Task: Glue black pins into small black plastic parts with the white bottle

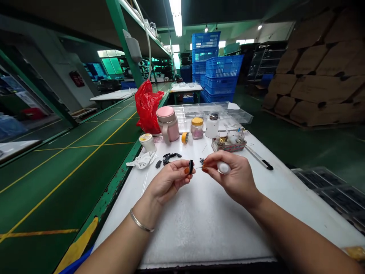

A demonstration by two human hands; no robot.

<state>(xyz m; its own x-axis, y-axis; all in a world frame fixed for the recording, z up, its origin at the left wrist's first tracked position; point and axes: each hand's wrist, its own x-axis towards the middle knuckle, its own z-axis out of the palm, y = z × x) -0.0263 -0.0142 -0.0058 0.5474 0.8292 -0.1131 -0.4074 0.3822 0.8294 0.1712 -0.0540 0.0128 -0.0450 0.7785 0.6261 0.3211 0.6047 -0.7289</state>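
Observation:
My left hand (173,177) pinches a small black plastic piece (191,167) upright between thumb and fingertips. Facing it from the other side, my right hand (232,173) is closed around a white-ended tool (224,168) whose thin, dark, needle-like tip points left at the piece. A short gap seems to separate tip and piece. Just beyond my fingers lies a cluster of tiny dark parts (202,161). Behind my left hand, several black curved plastic pieces (171,156) rest on the white table (199,228).
A pink mug (168,123), yellow tape roll (185,137), yellow-lidded jar (197,128) and white bottle (212,125) stand behind. A small basket (229,144) and a box cutter (259,158) lie right. A white tub (147,142), crumpled white cloth (142,160) and red bag (148,106) are left.

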